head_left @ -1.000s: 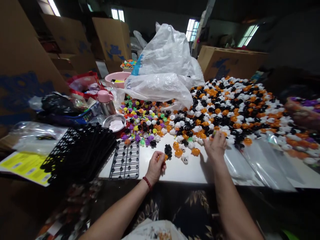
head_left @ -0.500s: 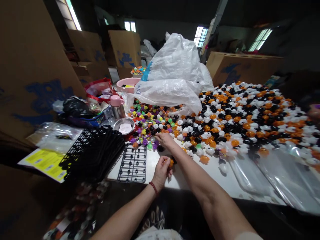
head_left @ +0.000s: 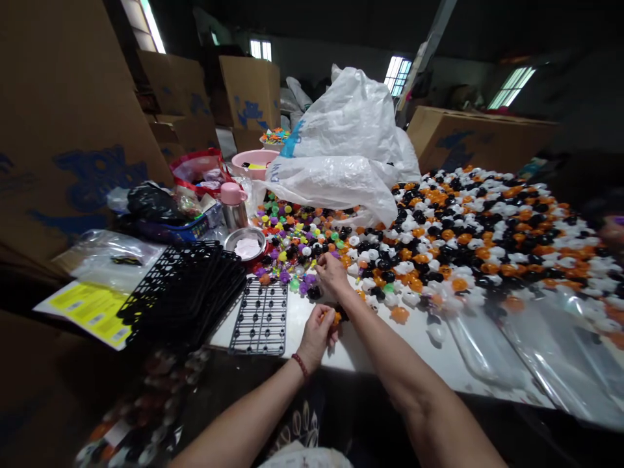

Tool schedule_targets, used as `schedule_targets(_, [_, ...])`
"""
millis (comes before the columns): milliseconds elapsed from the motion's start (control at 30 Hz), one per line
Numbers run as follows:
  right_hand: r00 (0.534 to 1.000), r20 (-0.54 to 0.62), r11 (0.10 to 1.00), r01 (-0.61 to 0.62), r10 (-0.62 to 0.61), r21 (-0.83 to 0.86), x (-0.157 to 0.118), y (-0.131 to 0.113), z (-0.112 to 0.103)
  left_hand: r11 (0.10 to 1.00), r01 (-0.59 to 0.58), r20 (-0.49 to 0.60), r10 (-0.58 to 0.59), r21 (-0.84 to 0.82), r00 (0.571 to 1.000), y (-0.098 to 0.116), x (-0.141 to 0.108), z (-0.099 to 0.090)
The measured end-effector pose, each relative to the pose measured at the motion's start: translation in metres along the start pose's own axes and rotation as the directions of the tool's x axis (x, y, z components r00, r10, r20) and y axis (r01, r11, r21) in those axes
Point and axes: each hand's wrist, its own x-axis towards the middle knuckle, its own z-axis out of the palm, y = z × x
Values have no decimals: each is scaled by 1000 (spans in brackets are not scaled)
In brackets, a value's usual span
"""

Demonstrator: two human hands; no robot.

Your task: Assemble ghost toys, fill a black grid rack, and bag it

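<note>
My left hand (head_left: 316, 333) is closed on a small orange plastic piece (head_left: 337, 317), low over the white table (head_left: 351, 354) near its front edge. Fingers cover most of that piece. Just beyond, my right hand (head_left: 332, 274) reaches to the edge of a heap of small coloured plastic pieces (head_left: 287, 242) in purple, green, yellow and other colours. Its fingers are pinched together; whatever is between them is too small to make out. A black plastic grid tray (head_left: 259, 318) lies flat to the left of my left hand.
Black grid trays (head_left: 190, 292) are stacked at left, beside a steel bowl (head_left: 245, 246) of white stuff and a pink-lidded flask (head_left: 234, 207). Orange, black and white pieces (head_left: 482, 227) pile up at right, behind clear plastic bags (head_left: 492, 344). A white sack (head_left: 351, 123) stands behind.
My right hand has drawn back slightly to the right from the coloured heap. My left hand keeps its place with the orange piece. The whole view has shifted a little.
</note>
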Motion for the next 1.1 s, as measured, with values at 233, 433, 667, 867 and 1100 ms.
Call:
schedule_targets(233, [993, -93, 898, -28, 77, 438, -86, 33, -58, 997, -15, -29, 13, -73, 999, 7, -2, 1])
schedule_targets(433, [991, -10, 854, -108, 132, 509, -167, 48, -80, 997, -11, -14, 10, -82, 1000, 12, -1, 3])
schedule_targets(667, [999, -39, 931, 13, 1, 366, -174, 41, -77, 1000, 31, -9, -31, 2, 999, 14, -4, 5])
schedule_targets(867, [998, -22, 973, 68, -64, 223, -177, 37, -85, 998, 48, 1, -48, 30, 999, 15, -6, 7])
schedule_targets(1100, [996, 19, 976, 84, -90, 202, -174, 36, -91, 995, 54, 18, -55, 82, 998, 11, -6, 8])
